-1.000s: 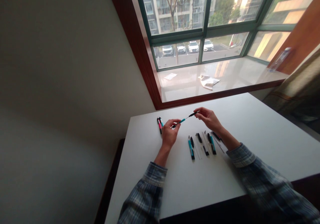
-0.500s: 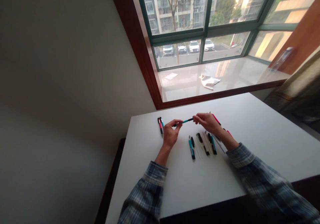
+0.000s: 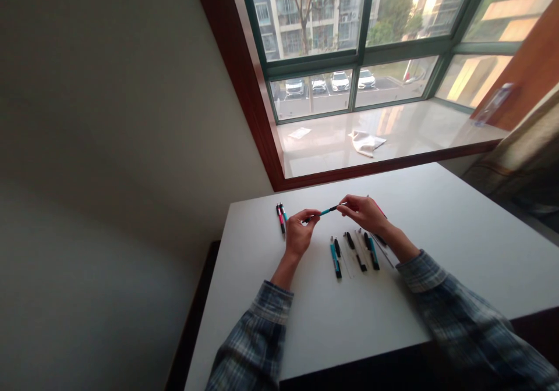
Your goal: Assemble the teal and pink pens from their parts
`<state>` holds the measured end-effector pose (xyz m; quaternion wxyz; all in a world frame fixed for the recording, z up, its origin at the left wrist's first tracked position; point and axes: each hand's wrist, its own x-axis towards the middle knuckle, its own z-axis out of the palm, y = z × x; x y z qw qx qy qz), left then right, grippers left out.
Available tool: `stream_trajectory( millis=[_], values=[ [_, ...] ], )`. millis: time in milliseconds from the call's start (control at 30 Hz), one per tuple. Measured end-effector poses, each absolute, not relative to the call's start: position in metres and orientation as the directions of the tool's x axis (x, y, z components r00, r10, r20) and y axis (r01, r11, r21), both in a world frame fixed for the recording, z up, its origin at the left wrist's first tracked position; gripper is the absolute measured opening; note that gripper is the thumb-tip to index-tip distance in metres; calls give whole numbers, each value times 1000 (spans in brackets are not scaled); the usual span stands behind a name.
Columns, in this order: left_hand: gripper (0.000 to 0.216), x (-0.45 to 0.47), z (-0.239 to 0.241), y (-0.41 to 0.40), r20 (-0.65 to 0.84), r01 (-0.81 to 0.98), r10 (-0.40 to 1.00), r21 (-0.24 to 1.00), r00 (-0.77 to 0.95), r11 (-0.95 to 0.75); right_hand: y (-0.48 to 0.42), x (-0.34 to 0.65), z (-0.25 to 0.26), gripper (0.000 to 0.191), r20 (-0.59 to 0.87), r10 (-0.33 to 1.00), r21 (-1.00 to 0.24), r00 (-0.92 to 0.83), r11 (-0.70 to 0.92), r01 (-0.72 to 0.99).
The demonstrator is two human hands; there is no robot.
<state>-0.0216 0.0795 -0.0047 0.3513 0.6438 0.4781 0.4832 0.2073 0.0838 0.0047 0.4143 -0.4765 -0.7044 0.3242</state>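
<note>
A blue and black pen (image 3: pixel 325 212) is held above the table, slanting up slightly to the right. My left hand (image 3: pixel 300 232) is closed around its left end, thumb and fingers pinching the barrel. At the opposite end, my right hand (image 3: pixel 361 212) pinches close to the black part, where a thin silvery bit shows between the fingertips. Below the hands lie several pen parts: a blue barrel piece (image 3: pixel 335 261), black grips (image 3: pixel 350 241) and thin refills (image 3: pixel 347 263). Left of my left hand, a pink and black pen (image 3: pixel 280 218) rests beside a blue one (image 3: pixel 283 211).
The white table (image 3: pixel 349 321) stands against the wall and a window sill (image 3: pixel 318 152). On the sill lie a crumpled white wrapper (image 3: pixel 367 142) and a flat paper piece (image 3: pixel 299 132). Pink parts (image 3: pixel 379 208) lie partly hidden behind my right hand.
My right hand has shifted a little at the pen's end, and a silvery bit now shows between its fingers. My left hand keeps its hold on the pen.
</note>
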Motion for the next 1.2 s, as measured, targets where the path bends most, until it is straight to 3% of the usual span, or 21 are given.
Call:
stream_trajectory(
  millis=[867,1200],
  values=[
    [13,-18,-2,75,253,239,960,931,123,-276,80,205,12,46,331,930,-761,-157,362,538],
    [13,-18,-3,77,248,238,960,932,129,-273,80,205,12,38,313,928,-800,-203,373,471]
  ],
)
